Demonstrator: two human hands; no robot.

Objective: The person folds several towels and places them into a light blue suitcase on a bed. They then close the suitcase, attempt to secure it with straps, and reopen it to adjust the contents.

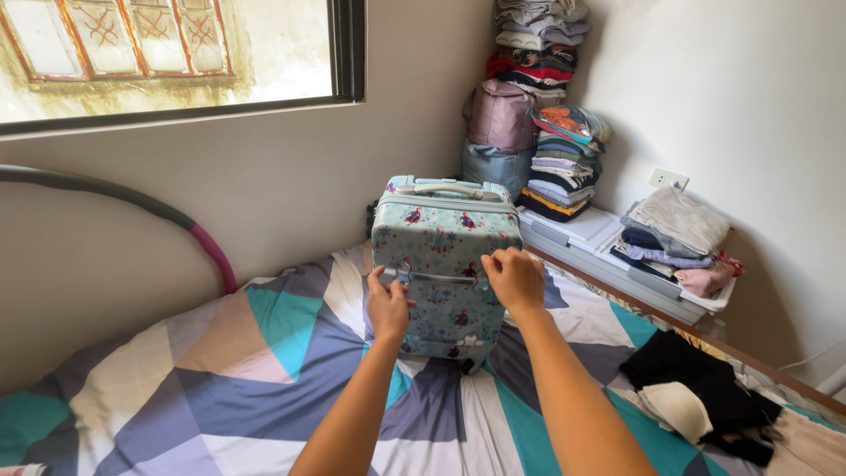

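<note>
Left hand (388,307) and right hand (515,278) both gripping small teal suitcase (441,242) upright on patchwork bedspread (264,370).

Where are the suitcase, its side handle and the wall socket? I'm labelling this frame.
suitcase (438,231): head view, on its pale green patterned shell.
side handle (441,278): head view, middle of the grey bar between the two hands.
wall socket (668,179): head view, on its white plate.

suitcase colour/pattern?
Pale teal suitcase with small cartoon figures printed all over; head view.
</note>
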